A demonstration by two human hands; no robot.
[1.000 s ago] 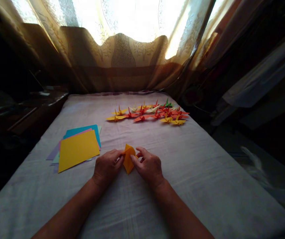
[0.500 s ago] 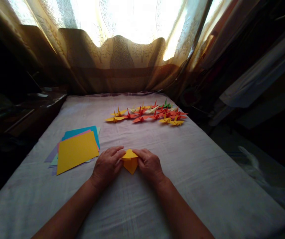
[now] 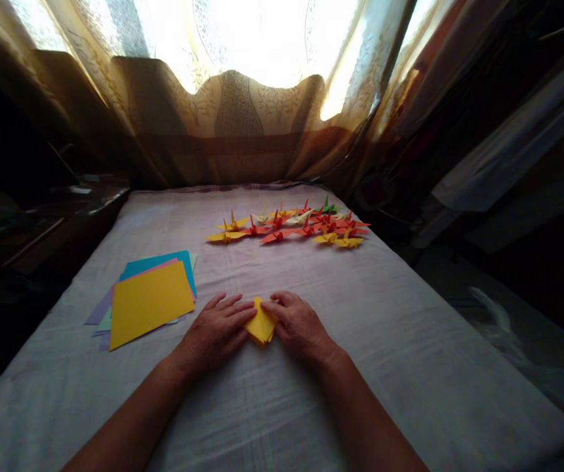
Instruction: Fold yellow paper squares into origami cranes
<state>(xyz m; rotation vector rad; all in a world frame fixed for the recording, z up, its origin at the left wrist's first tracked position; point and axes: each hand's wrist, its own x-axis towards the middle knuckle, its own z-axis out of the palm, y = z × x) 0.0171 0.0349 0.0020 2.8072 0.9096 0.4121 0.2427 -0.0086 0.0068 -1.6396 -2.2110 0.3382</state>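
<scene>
A small folded piece of yellow paper lies on the pale cloth-covered table right in front of me. My left hand rests flat beside it, fingers stretched out and pressing its left edge. My right hand presses the paper's right side with curled fingers, the fingertips on the fold. Both hands touch the paper; neither lifts it.
A stack of coloured paper sheets, yellow on top, lies to the left. Several folded paper cranes in yellow, red, white and green sit in rows at the far end. Curtains hang behind; dark furniture stands at left.
The yellow paper was held up between my fingertips, then folded down and flattened onto the cloth. My left hand's fingers have spread out flat.
</scene>
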